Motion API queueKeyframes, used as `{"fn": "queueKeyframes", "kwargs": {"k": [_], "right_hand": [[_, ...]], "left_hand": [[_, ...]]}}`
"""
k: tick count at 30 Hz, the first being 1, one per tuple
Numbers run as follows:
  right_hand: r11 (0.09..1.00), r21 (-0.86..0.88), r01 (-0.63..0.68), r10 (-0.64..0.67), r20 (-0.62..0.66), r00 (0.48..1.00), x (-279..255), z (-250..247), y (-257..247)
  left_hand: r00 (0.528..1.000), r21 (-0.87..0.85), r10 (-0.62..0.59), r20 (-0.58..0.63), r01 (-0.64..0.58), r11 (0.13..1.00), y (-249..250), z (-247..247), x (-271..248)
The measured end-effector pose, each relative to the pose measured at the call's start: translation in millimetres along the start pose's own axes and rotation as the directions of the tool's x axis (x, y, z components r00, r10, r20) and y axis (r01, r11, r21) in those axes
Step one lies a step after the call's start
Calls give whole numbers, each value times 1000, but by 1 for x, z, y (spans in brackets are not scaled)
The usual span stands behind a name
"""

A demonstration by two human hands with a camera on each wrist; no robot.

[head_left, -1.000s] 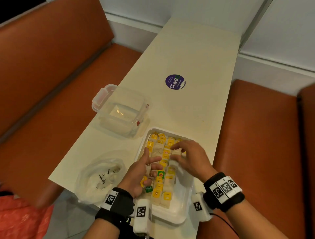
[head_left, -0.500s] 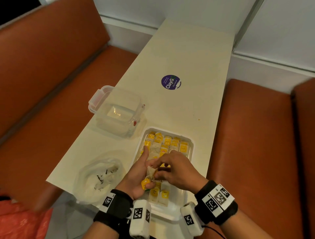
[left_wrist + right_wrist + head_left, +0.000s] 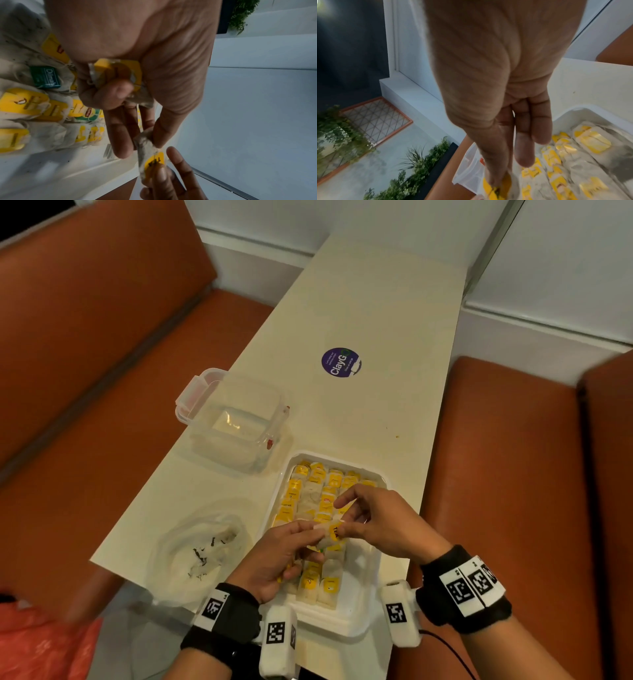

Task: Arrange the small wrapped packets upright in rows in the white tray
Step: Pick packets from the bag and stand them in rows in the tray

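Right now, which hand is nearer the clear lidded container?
Left. The left hand is over the tray's near left side, below the clear container; the right hand is over the tray's right side, farther off.

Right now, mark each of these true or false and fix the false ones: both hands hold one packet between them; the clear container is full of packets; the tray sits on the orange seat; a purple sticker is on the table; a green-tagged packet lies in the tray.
1. Both hands hold one packet: true. The left hand and right hand pinch the same packet.
2. Clear container full: false. It holds no packets.
3. White tray on the seat: false. It sits on the table.
4. Purple sticker on the table: true.
5. Green-tagged packet in the tray: true.
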State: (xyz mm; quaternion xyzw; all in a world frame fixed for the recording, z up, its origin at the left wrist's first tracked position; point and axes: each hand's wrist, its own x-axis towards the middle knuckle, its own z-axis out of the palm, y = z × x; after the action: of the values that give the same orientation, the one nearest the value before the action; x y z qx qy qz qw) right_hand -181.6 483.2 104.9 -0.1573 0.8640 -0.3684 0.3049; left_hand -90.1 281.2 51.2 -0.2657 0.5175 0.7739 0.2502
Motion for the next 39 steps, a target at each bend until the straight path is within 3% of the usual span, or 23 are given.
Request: {"fn": "queueKeyframes", "kwargs": {"k": [3,7,13,19,22,28,35,39], "right_hand": [[994,-98,39,-42,-34,999,-3,0,0],[938,-321,129,-114,65,991,-7,10,-1],[951,-295,93,-67,97,993,-9,16,-2],[970,-242,27,-13,57,998,-2,16,14],[959,-283,-1,1,-1,1000,9,12,29],[948,-294,-124,91,-125,988,39,6,59],[922,-367,-125,120,-35,992,57,9,70],[900,-407,-153,134,-76,988,67,8,73]], "left_hand": [[998,116,65,21,-67,991,2,3,-3],[980,287,113,161,-156,945,-1,6,3],[987,519,50,154,-123,846,-9,16,13],[993,523,71,92,-109,846,-16,25,18],[998,512,62,-14,-46,858,-21,22,24],[997,355,29,-73,-2,935,-23,15,26],[992,387,45,-122,6,922,-18,6,29],[991,357,36,-125,11,934,-17,5,33]]}}
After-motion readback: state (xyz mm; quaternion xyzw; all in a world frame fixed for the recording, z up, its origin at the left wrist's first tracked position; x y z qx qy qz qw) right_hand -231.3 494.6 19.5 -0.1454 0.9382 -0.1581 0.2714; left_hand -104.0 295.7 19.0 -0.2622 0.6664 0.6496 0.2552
